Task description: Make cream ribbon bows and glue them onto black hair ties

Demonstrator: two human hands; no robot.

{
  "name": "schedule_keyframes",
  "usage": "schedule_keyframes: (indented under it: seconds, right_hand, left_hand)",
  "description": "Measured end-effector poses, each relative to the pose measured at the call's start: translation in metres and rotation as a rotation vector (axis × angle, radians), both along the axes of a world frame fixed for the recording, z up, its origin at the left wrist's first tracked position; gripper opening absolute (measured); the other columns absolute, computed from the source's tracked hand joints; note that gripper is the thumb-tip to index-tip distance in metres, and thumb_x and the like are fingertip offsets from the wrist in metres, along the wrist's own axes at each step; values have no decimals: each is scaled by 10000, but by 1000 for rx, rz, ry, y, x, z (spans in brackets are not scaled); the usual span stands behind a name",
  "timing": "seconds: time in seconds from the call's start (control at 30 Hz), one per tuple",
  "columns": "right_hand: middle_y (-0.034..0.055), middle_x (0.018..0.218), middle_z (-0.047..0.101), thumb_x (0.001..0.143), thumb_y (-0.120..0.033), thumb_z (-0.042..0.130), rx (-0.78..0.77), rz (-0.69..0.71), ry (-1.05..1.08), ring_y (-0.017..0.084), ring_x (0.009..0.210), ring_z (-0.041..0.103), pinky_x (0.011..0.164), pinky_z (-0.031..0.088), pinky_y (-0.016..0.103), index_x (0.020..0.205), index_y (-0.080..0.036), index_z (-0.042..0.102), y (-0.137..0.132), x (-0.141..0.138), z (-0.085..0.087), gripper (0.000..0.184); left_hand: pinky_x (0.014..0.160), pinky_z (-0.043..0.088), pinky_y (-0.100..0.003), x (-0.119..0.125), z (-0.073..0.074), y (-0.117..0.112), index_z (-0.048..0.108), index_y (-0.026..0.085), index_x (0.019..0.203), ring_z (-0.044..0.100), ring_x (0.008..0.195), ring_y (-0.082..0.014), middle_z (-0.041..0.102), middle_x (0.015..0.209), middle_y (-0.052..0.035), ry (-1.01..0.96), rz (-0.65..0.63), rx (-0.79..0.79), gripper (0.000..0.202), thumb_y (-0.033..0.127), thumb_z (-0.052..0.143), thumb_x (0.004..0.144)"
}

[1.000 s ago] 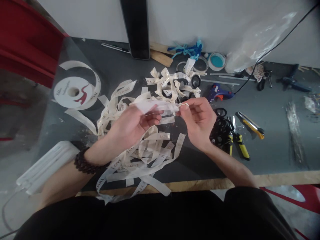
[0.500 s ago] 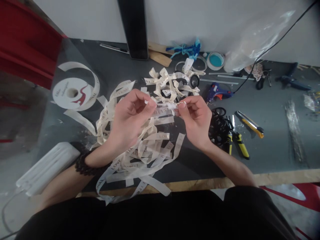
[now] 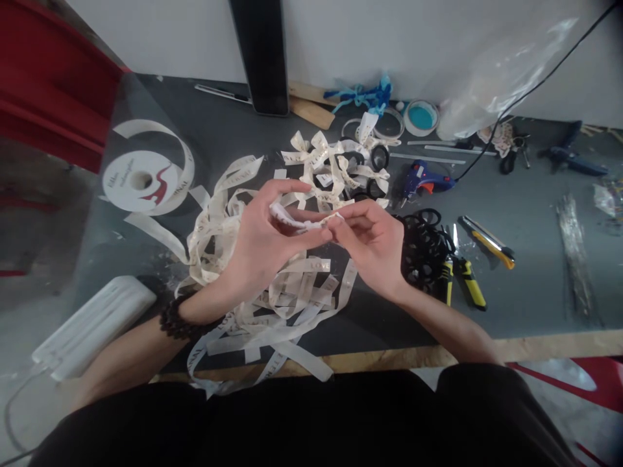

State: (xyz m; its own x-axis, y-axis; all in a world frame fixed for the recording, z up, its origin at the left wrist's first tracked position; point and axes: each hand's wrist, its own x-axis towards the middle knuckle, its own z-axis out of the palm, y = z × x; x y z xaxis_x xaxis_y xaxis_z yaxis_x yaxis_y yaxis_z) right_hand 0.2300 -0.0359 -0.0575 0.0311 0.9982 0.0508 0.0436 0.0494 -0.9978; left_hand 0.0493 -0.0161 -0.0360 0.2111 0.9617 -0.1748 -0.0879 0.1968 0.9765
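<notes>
My left hand (image 3: 263, 243) and my right hand (image 3: 372, 243) meet above a heap of cut cream ribbon strips (image 3: 282, 298) with gold lettering. Between them they pinch a short folded ribbon piece (image 3: 299, 220): the left thumb and fingers curl round one end, the right fingertips hold the other. Both hands hover over the grey tabletop (image 3: 525, 285). A beaded bracelet (image 3: 178, 318) is on my left wrist. Behind the hands lies a cluster of finished ribbon bows (image 3: 335, 165).
A ribbon spool (image 3: 141, 178) sits at the left, white sticks (image 3: 82, 327) at the near left. Right of my hands: black rings (image 3: 426, 250), yellow-handled pliers (image 3: 462, 275), a utility knife (image 3: 487, 240), a blue glue gun (image 3: 423, 178), tape rolls (image 3: 421, 117), a wire bundle (image 3: 574, 259).
My hands have come closer together and slightly lower; the ribbon piece, held stretched flat a second ago, is now folded and bunched between the fingertips.
</notes>
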Motion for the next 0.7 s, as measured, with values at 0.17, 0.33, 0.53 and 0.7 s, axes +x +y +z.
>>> schedule_keyframes:
  seconds: [0.17,0.33,0.53,0.7]
  right_hand:
    - [6,879,792,924,-381,813,71,-28,-25,152,757,763,725,652,294,983,-227,745,2,5,6,179]
    - [-29,858,776,933,-330,803,97,12,28,131,717,741,700,637,276,971,-247,733,11,12,8,114]
    - [-31,831,758,929,-345,805,68,18,21,125,670,706,666,622,279,946,-245,718,14,13,8,134]
    - [-17,866,740,950,-313,775,125,20,-94,134,748,707,682,582,282,950,-237,710,13,16,14,100]
  left_hand:
    - [645,579,-303,1,2,-3,768,265,900,720,740,-183,750,837,-6,115,50,59,210,364,922,798]
    - [630,574,-295,-1,1,-2,787,269,847,696,677,-155,719,776,13,76,37,12,145,304,919,801]
    - [634,581,-289,-1,5,-1,799,246,859,712,724,-170,750,851,-13,164,30,59,158,300,928,786]
    - [755,632,-294,-1,4,4,766,260,1113,742,949,-214,772,1090,-51,32,18,-41,381,303,935,775]
